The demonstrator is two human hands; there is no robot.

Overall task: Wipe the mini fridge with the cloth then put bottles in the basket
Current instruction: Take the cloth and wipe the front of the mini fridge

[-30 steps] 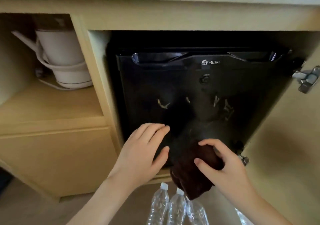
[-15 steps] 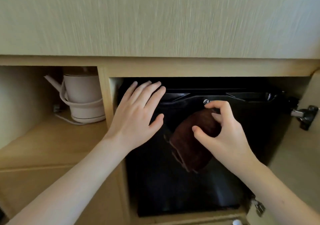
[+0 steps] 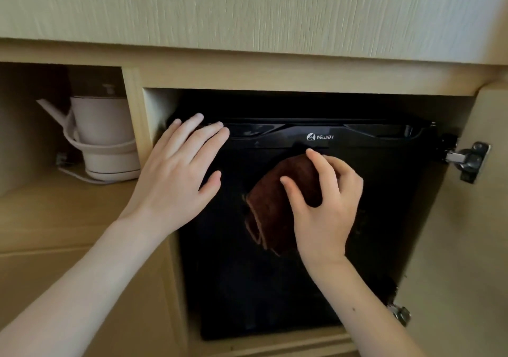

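Observation:
A black mini fridge (image 3: 384, 197) with a white logo sits inside a wooden cabinet bay, its door closed. My right hand (image 3: 324, 208) presses a folded dark brown cloth (image 3: 275, 205) flat against the upper middle of the fridge door, just under the logo. My left hand (image 3: 178, 175) lies flat with fingers spread on the door's upper left corner, fingertips at the top edge. No bottles or basket are in view.
A white electric kettle (image 3: 101, 142) stands on a shelf in the open compartment to the left. The cabinet door (image 3: 483, 219) hangs open on the right, with metal hinges (image 3: 470, 158) on it. A wooden panel spans the top.
Both hands rose from the bottom of the fridge door to its top, the right carrying the cloth. The view tilted up, so the bottles on the floor dropped out of sight.

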